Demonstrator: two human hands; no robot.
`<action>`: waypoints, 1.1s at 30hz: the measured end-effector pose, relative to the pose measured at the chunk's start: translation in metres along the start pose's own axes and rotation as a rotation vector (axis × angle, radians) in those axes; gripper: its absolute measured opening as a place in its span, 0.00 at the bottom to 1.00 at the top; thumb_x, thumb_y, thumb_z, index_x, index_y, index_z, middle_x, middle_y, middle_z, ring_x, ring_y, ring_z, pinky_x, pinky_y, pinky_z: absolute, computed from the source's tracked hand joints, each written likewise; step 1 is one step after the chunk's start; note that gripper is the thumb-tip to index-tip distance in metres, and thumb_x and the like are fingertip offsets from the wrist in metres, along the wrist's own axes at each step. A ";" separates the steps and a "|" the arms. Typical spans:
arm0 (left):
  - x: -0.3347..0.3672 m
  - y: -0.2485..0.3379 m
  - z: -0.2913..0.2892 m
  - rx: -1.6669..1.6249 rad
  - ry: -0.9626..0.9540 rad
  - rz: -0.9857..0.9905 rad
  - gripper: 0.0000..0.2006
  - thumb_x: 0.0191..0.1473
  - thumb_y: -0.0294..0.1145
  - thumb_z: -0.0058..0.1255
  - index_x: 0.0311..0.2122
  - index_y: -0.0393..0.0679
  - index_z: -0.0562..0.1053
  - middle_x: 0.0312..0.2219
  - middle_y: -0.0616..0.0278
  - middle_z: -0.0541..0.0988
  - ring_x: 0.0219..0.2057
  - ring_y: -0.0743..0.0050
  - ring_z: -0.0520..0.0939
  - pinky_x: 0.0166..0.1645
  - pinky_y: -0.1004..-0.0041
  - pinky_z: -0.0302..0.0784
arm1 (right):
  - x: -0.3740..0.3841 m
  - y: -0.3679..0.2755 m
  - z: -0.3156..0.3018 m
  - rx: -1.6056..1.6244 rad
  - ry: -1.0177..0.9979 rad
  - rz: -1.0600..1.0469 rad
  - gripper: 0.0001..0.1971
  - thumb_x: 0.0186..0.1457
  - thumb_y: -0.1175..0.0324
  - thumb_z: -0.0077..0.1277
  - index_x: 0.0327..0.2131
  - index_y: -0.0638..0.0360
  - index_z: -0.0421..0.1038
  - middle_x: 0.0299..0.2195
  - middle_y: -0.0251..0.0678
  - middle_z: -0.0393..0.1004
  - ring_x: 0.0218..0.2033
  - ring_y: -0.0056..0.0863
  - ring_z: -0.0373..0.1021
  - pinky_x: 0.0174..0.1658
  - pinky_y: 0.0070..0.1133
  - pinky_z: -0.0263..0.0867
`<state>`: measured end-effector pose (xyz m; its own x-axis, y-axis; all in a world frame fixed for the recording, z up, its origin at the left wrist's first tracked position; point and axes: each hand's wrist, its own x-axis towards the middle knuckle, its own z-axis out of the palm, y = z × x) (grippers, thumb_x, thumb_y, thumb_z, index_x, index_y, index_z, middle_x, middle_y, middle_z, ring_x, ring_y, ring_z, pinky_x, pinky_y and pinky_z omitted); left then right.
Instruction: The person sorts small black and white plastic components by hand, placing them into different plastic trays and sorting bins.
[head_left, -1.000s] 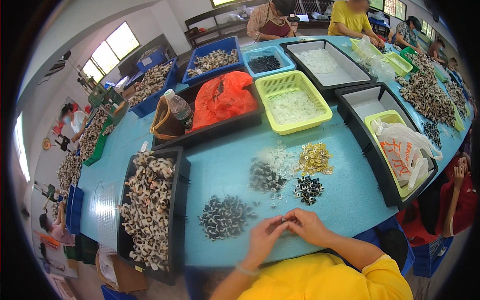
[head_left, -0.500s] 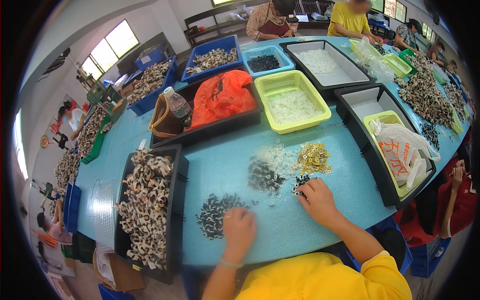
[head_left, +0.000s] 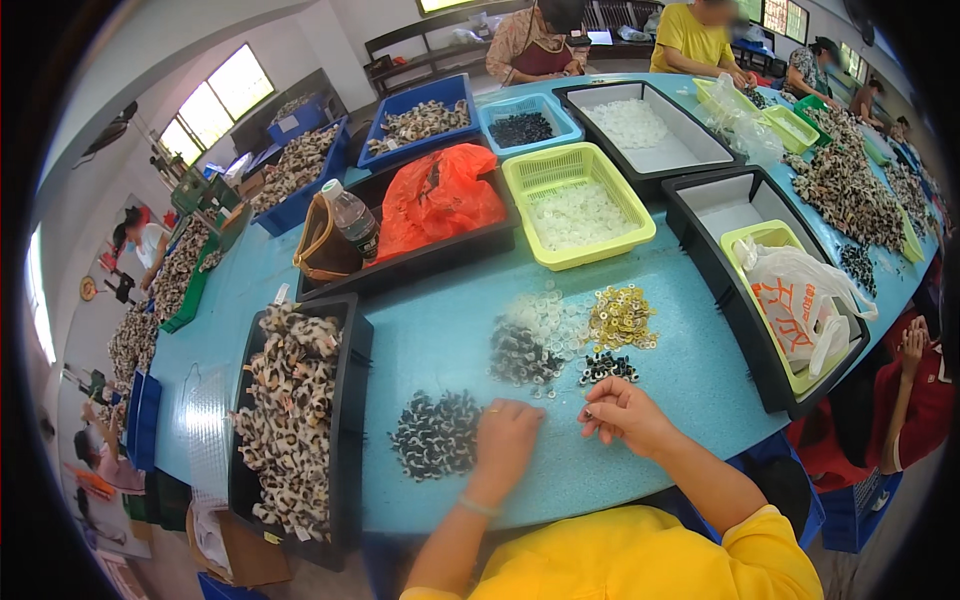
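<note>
My left hand [head_left: 503,438] rests palm down on the blue table [head_left: 440,340], its fingers at the right edge of a pile of black-and-white small parts [head_left: 435,435]. My right hand [head_left: 622,412] is pinched shut on a tiny part just below a little heap of black rings [head_left: 608,368]. Beyond it lie a heap of yellow rings [head_left: 620,318], a heap of clear rings [head_left: 545,312] and a dark heap [head_left: 520,355].
A black tray of spotted parts [head_left: 290,420] stands at the left. A black tray with an orange bag [head_left: 440,195] and a bottle [head_left: 352,220], a yellow basket [head_left: 578,205], and a black tray with a white bag [head_left: 800,300] ring the work area. Other people sit around the table.
My hands were together near the table's front edge, then parted. The left hand has moved right from the black-and-white pile, and the right hand has drawn back from the black rings with its fingers pinched.
</note>
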<state>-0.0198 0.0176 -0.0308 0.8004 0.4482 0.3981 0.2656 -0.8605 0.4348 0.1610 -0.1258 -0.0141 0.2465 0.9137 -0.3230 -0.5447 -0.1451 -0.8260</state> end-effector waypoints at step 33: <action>-0.032 0.048 0.011 -1.333 -0.010 -0.762 0.20 0.53 0.24 0.59 0.52 0.38 0.74 0.42 0.62 0.79 0.42 0.77 0.78 0.49 0.78 0.73 | -0.010 0.024 0.023 -0.740 0.144 -0.457 0.06 0.53 0.72 0.59 0.34 0.62 0.75 0.29 0.29 0.73 0.32 0.15 0.71 0.31 0.17 0.66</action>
<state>-0.0272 -0.0406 -0.0316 0.7068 0.6613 -0.2512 -0.0532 0.4038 0.9133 0.1275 -0.1295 -0.0199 0.4393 0.8929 0.0984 0.2787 -0.0314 -0.9599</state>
